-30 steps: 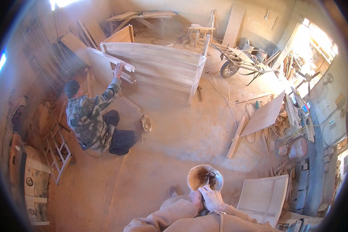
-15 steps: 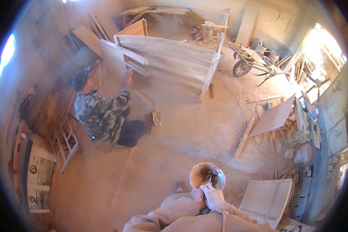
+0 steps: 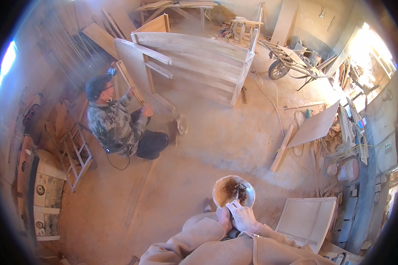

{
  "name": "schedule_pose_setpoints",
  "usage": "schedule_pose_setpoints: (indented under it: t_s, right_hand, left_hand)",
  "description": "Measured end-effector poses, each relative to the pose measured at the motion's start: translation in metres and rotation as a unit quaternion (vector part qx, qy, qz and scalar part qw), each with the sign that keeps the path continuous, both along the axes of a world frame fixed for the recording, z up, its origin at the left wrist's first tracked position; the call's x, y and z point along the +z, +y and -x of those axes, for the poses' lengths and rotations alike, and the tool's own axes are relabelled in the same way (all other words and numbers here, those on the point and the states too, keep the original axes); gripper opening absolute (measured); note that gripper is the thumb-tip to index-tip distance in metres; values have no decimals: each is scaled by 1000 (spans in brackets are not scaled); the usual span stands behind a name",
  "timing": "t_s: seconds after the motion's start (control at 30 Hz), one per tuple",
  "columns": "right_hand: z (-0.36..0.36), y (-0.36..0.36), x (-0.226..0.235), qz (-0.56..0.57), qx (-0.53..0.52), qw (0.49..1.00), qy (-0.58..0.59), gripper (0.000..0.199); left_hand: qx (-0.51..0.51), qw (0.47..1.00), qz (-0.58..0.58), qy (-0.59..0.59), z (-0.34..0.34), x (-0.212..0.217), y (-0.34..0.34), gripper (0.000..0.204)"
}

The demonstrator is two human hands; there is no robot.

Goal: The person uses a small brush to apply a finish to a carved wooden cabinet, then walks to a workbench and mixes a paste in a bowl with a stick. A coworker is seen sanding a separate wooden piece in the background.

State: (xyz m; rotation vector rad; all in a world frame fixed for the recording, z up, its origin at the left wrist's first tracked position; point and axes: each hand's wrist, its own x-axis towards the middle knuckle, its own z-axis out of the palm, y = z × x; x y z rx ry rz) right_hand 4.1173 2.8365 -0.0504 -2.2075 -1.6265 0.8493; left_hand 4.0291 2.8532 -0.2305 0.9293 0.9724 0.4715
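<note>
A round pale bowl (image 3: pixel 247 189) with dark brown paste inside is held low in the middle of the view, above the dusty floor. My left hand (image 3: pixel 223 217) grips its near rim. My right hand (image 3: pixel 244 216) is closed on a thin flat tool (image 3: pixel 237 198), which looks like a scraper. The tool's tip reaches into the paste. Both forearms wear tan sleeves and come in from the lower edge.
A person in a camouflage jacket (image 3: pixel 112 126) kneels at left, hands on a slat of a large wooden furniture frame (image 3: pixel 194 57). A wheelbarrow (image 3: pixel 292 62), a leaning board (image 3: pixel 316 126), a white panel (image 3: pixel 307 218) and a small wooden stool (image 3: pixel 77 152) stand around.
The view has shifted, so the kneeling person and the frame sit lower and further right. My hands stay on the bowl and tool.
</note>
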Motion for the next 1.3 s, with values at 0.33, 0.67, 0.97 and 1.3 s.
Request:
schedule_pose_setpoints:
  t_s: [0.33,0.67,0.97,1.3]
  right_hand:
    - [6,5,3,1,-5,1000,-16,30]
    - [3,4,0,-18,-9,1000,-19,31]
    - [-1,7,0,-11,0,1000,4,30]
    - [-5,3,2,-19,-13,1000,-9,31]
  left_hand:
    - [-37,994,-106,-11,10,-6,0,24]
    - [50,988,134,51,-10,29,15,26]
    - [-15,997,-63,-52,5,30,11,20]
    - [-151,980,-121,-56,13,29,27,21]
